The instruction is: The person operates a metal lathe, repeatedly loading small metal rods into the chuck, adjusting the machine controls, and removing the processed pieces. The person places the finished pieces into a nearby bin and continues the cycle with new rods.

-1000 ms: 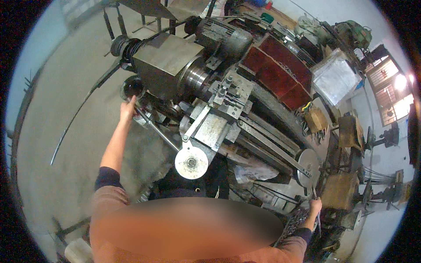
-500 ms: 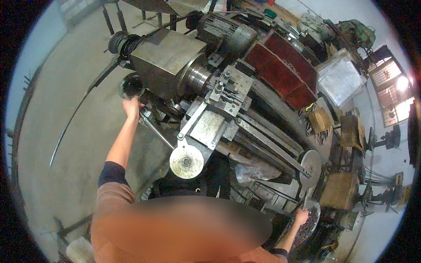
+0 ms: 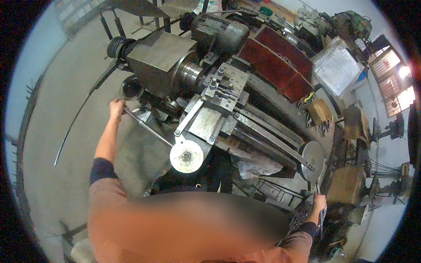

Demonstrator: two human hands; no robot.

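Note:
A lathe-like metal machine fills the middle, with a shiny round spindle (image 3: 191,75) beside its box-shaped headstock (image 3: 160,50). My left hand (image 3: 116,108) is closed around the upper end of a long steel lever (image 3: 147,127). That lever slants down toward a pale round disc (image 3: 186,156). At the far right, my right hand (image 3: 319,201) is wrapped round a thin metal handle (image 3: 318,188) below a grey disc (image 3: 312,161). A tool block (image 3: 226,85) with upright bolts stands next to the spindle, and a flat bar (image 3: 274,141) runs from near it to the grey disc.
Behind the machine are an electric motor (image 3: 221,33) and a dark red tray (image 3: 278,61). A plastic-wrapped pack (image 3: 337,68) lies at the back right, near a small wooden block (image 3: 319,110). On the left, a long thin rod (image 3: 72,127) sticks out over the floor.
My left hand has moved left with the lever's end. My right hand has shifted right and slightly up with its handle, which now stands more upright. The view has shifted slightly.

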